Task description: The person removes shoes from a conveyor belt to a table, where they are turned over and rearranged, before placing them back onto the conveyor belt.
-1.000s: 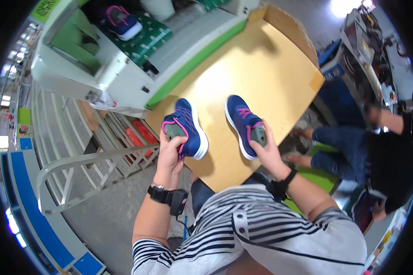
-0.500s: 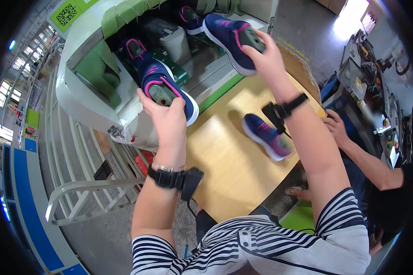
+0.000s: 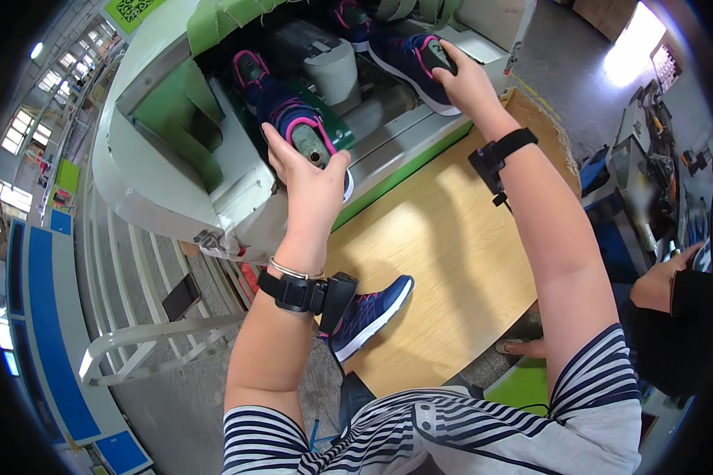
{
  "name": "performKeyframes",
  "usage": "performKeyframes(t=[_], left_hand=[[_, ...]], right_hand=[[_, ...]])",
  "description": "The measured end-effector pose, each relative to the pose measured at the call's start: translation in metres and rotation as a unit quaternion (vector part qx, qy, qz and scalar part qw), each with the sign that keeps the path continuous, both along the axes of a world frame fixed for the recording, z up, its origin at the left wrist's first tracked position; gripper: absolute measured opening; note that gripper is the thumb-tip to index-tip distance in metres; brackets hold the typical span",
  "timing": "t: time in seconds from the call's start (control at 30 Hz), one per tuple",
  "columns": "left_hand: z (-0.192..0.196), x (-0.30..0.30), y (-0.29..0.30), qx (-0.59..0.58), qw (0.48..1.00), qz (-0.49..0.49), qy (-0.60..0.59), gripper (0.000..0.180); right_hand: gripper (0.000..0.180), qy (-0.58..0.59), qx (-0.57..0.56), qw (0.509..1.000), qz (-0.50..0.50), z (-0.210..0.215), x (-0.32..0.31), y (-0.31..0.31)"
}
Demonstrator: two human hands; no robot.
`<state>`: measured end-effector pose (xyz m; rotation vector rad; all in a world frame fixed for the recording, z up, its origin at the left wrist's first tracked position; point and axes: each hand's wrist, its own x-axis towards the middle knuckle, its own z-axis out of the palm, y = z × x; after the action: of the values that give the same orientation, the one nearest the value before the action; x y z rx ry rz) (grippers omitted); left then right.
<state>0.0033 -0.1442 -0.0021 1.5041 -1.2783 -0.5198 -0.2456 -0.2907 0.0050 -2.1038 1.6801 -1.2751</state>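
My left hand (image 3: 309,170) is closed round the heel of a navy sneaker (image 3: 281,108) with a pink collar and a grey-green shoe last inside. Over at the right, my right hand (image 3: 467,83) grips the heel of a matching sneaker (image 3: 400,59), also on a last. Both toes point into the opening of a white machine (image 3: 127,170). Deeper inside stand another sneaker (image 3: 251,73) at the left and one more sneaker (image 3: 351,17) at the back. A further navy sneaker (image 3: 380,315) lies on the wooden table, partly hidden by my left wrist strap.
Green cloth flaps (image 3: 230,24) hang at the machine's opening, with a pale housing (image 3: 333,71) inside. A wooden tabletop (image 3: 451,237) adjoins its green edge. White metal rails (image 3: 135,348) run at the left. A co-worker's arm (image 3: 659,285) is at the right.
Both hands have carried their sneakers farther into the machine's opening. The table sneaker seen near my right forearm is gone from there; one now lies by my left wrist. The co-worker's hand has left the table edge.
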Motion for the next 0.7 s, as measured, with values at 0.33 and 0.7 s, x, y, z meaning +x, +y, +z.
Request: performKeyframes(t=[0.33,0.7], left_hand=[[-0.03,0.035,0.083,-0.187,0.97,-0.115,-0.102,0.055],[-0.168,0.048,0.211,0.326,0.9,-0.287,0.031,0.063]], right_hand=[[0.048,-0.253,-0.036,0.964,0.071,-0.022,-0.043,0.051],[0.065,0.053,0.285,0.956,0.051,-0.199,-0.071,0.495]])
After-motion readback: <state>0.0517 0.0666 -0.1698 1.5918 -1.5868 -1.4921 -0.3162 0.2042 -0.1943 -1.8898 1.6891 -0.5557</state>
